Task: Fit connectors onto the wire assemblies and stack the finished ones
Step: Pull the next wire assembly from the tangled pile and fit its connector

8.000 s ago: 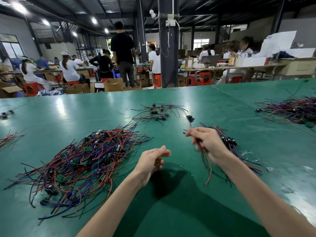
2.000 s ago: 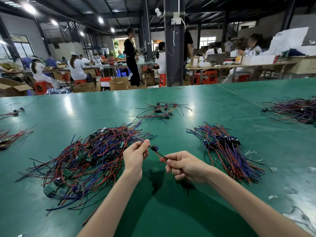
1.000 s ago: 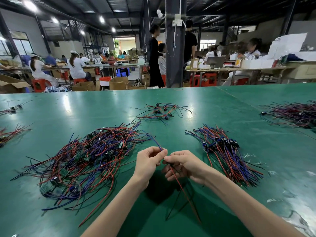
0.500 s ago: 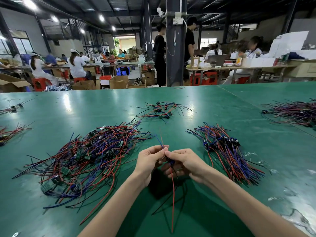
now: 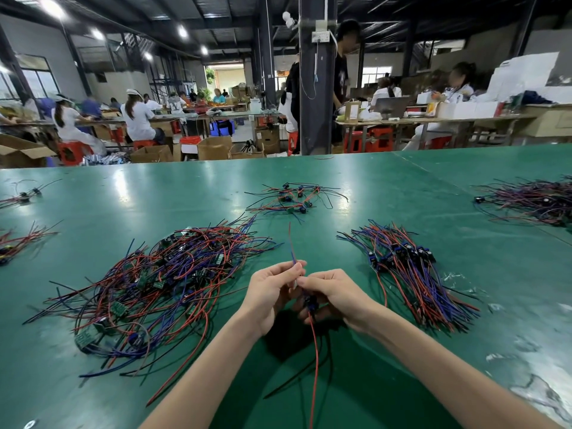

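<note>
Both hands meet above the green counter [image 5: 371, 187]: left hand [image 5: 272, 292] curled, thumb and fingertips pinching the upper run of one wire assembly [image 5: 315, 348], whose thin end sticks up past the fingers. Right hand [image 5: 335, 294] also curled, gripping the same assembly at its dark blue connector [image 5: 310, 302], red lead hanging down toward the near edge. Tangled loose pile [image 5: 167, 283] lies just left of the hands, finished stack [image 5: 408, 274] just right, both on the counter.

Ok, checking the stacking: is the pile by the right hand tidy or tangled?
Tidy: the right pile has wires lying roughly parallel, connectors grouped in one band; the left pile is tangled.
</note>
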The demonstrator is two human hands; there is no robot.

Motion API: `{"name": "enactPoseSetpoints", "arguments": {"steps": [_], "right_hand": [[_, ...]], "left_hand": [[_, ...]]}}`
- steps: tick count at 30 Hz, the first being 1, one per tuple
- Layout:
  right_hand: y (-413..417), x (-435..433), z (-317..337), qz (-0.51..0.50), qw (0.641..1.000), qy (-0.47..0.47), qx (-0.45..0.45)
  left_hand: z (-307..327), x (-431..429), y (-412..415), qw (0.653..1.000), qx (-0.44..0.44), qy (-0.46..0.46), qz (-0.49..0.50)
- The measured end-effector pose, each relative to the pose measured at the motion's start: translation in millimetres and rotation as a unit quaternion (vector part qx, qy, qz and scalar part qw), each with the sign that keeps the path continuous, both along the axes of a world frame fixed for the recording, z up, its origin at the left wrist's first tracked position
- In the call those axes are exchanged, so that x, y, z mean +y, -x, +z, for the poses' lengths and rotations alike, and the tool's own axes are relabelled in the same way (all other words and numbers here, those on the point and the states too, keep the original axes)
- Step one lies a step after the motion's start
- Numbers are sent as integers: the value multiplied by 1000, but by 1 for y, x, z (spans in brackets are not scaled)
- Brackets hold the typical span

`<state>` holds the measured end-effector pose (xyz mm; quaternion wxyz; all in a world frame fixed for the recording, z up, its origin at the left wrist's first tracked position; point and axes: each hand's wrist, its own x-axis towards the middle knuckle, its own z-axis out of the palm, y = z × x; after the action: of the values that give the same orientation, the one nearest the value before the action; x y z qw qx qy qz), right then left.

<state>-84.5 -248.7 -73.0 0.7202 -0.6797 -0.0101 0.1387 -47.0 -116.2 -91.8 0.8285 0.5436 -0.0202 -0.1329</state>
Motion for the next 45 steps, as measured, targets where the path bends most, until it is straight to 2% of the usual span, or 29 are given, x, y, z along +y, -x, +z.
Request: {"name": "enactPoseSetpoints", "arguments": {"steps": [3, 8, 14, 19, 23, 31, 36, 45], "right_hand": [[-1, 2, 0, -26, 1000, -6, -8], [0, 5, 1, -63, 995, 64, -45], [4, 11, -1, -68, 993, 79, -58], [7, 15, -1, -52, 992, 92, -68], [8, 16, 0, -48, 991, 97, -74], [9, 15, -2, -36, 990, 113, -72], [9, 14, -3, -29, 990, 122, -64], [8, 12, -5, -19, 989, 136, -53]], "left_hand": [[-3, 1, -2, 998, -36, -39, 35], [-5, -1, -5, 981, -113, -121, 103], [-6, 7, -17, 959, -139, -155, 193], [-5, 19, -28, 926, -170, -198, 272], [-5, 22, -31, 915, -191, -216, 283], [-4, 29, -38, 916, -162, -207, 303], [-5, 31, -39, 909, -172, -228, 304], [-5, 31, -37, 917, -158, -212, 300]]}}
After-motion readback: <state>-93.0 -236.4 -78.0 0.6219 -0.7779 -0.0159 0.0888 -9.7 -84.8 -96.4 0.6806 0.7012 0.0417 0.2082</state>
